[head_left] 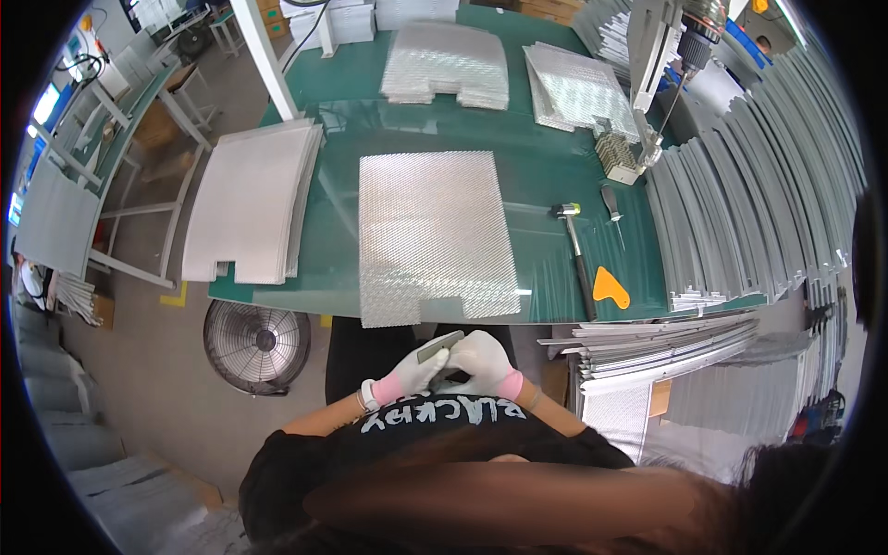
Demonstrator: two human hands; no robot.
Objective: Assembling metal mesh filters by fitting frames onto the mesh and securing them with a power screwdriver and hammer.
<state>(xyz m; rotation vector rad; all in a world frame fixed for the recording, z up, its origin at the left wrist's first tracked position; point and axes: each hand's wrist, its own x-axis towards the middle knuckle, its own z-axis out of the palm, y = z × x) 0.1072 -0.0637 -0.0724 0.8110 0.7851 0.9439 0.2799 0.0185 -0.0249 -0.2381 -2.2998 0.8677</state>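
Below the near edge of the green table (pixel 555 176), close against your chest, your two gloved hands meet around a small flat grey piece (pixel 438 346). Your left hand (pixel 412 375) is closed round its lower end, fingers curled under it, and your right hand (pixel 483 363) is cupped over it from the other side with fingertips pinched toward the same spot; exactly what the fingers are doing there is hidden. Keep the piece tilted as it is, its upper end pointing toward the table, so you can see the edge you are handling, and keep both wrists tucked in for steadiness. Just beyond the table's near edge lies the embossed metal sheet (pixel 430 231), flat, its notched side toward you. To the sheet's right lie a hammer (pixel 576 250), a small screwdriver (pixel 610 205) and an orange scraper (pixel 609 287), all within reach. A stack of pale panels (pixel 250 199) overhangs the table's left end.
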